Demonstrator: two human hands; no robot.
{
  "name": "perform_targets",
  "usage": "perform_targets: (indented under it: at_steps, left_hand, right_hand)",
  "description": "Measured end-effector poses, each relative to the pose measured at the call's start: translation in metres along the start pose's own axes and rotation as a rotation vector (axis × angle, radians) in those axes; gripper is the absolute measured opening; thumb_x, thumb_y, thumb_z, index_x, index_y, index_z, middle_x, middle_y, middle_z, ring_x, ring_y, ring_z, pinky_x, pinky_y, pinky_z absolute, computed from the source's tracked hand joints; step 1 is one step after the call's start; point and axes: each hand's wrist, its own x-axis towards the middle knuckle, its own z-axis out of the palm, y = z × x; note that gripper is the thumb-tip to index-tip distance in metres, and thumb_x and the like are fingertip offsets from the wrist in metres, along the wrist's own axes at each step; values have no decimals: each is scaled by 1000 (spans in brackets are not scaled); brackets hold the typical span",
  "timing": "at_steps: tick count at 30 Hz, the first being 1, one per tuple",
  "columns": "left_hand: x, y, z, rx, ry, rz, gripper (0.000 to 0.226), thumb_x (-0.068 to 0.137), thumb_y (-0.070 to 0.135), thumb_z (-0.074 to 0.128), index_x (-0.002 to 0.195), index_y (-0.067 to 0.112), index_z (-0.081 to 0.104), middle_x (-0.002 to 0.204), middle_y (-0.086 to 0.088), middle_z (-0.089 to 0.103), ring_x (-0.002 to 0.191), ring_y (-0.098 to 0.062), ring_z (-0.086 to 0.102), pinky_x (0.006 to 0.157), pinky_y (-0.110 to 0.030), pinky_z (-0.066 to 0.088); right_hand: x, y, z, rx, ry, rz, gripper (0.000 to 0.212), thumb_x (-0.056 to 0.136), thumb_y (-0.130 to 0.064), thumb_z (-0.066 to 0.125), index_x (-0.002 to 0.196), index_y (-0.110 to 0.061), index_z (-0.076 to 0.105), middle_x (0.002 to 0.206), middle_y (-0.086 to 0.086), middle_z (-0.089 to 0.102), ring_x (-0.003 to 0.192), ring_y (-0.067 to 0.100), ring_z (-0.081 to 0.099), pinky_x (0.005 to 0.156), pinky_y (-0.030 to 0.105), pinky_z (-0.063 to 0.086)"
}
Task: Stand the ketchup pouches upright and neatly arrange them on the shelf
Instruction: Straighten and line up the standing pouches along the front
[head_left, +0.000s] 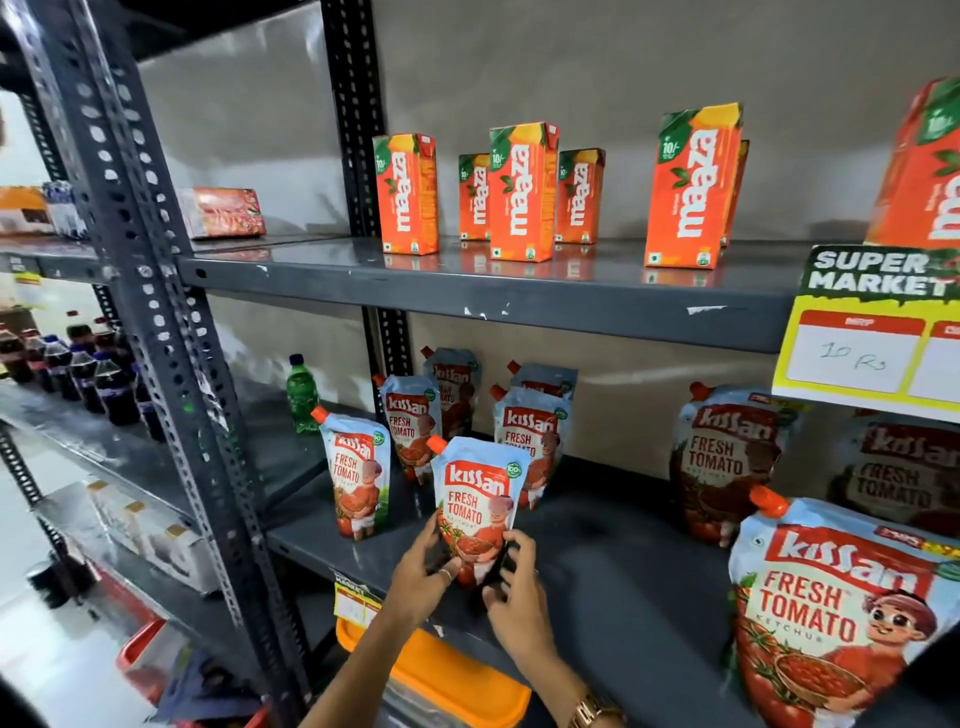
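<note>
A small Kissan ketchup pouch (477, 499) stands upright near the front of the dark grey shelf (623, 587). My left hand (423, 571) holds its lower left side and my right hand (514, 592) holds its lower right. Another small pouch (357, 480) stands to the left, and several more (413, 423) stand behind in rows. Larger ketchup pouches (727, 462) stand at the right, with one big pouch (831, 613) at the front right edge.
The upper shelf holds orange Maaza juice cartons (522, 192). A green bottle (302, 392) stands at the back left. A yellow price tag (872, 332) hangs at the right. Cola bottles (83, 374) fill the left rack. An orange-lidded box (441, 675) sits below.
</note>
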Motion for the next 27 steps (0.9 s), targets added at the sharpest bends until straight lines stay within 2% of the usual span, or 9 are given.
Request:
perform_targets:
  at_steps: [2, 7, 10, 13, 16, 18, 21, 24, 27]
  left_hand:
    - [1, -2, -3, 14, 7, 8, 71, 87, -1, 57, 146, 14, 21, 148, -12, 40, 138, -24, 35, 109, -40, 36]
    - [1, -1, 1, -6, 79, -11, 68, 85, 0, 60, 144, 13, 30, 141, -11, 48, 133, -24, 42, 105, -37, 39]
    - [-2, -2, 9, 31, 280, -14, 55, 85, 7, 62, 136, 7, 42, 136, -15, 52, 125, -31, 50, 102, -42, 43]
    - [-11, 6, 20, 15, 456, -57, 31, 87, 14, 61, 115, 3, 57, 115, -21, 63, 106, -33, 59, 85, -38, 48]
    - [-22, 19, 33, -4, 398, -29, 12, 87, 12, 61, 96, 4, 62, 95, -15, 67, 92, -27, 61, 75, -30, 43]
    - [-29, 26, 45, -13, 345, 6, 8, 86, 10, 61, 91, 5, 61, 90, -12, 65, 91, -27, 61, 73, -28, 41]
    - [-41, 38, 63, -12, 305, 24, 16, 86, 10, 61, 99, 1, 63, 90, -12, 65, 88, -25, 60, 73, -28, 43]
    - [-50, 48, 79, -13, 273, 79, 19, 85, 8, 61, 102, 0, 64, 89, -9, 64, 87, -22, 58, 78, -28, 45]
    - [-65, 58, 100, -32, 203, 106, 20, 86, 6, 60, 104, -1, 63, 87, -7, 62, 87, -22, 60, 78, -26, 44]
  right_hand:
    - [2, 0, 3, -8, 2, -6, 65, 80, 7, 53, 125, -34, 31, 114, -3, 42, 117, 19, 51, 98, 32, 46]
    - [0, 1, 1, -66, 53, -31, 54, 84, 0, 53, 125, -30, 36, 122, 6, 52, 115, 18, 54, 94, 33, 49]
    - [-8, 2, -7, -108, 214, -88, 36, 87, -6, 53, 118, -23, 48, 114, 8, 61, 110, 19, 57, 85, 29, 48]
    - [-17, 1, -26, -96, 354, -152, 26, 87, -5, 53, 111, -15, 55, 94, 3, 63, 97, 22, 60, 77, 25, 42]
    - [-29, 0, -50, -87, 441, -189, 21, 87, -5, 53, 106, -11, 58, 94, -3, 60, 92, 20, 61, 76, 22, 43]
    - [-39, 1, -66, -72, 485, -216, 18, 87, -7, 54, 104, -10, 58, 93, -3, 61, 90, 18, 61, 76, 21, 43]
    - [-58, 0, -88, -50, 542, -243, 16, 88, -9, 55, 103, -9, 59, 91, -3, 60, 86, 13, 59, 73, 8, 42]
    - [-74, 1, -102, -43, 607, -265, 16, 87, -7, 56, 103, -7, 60, 90, -1, 61, 81, -2, 58, 72, -5, 38]
    - [-92, 7, -123, -56, 711, -281, 16, 85, -6, 59, 101, -5, 61, 89, 3, 63, 79, 1, 58, 73, -3, 40]
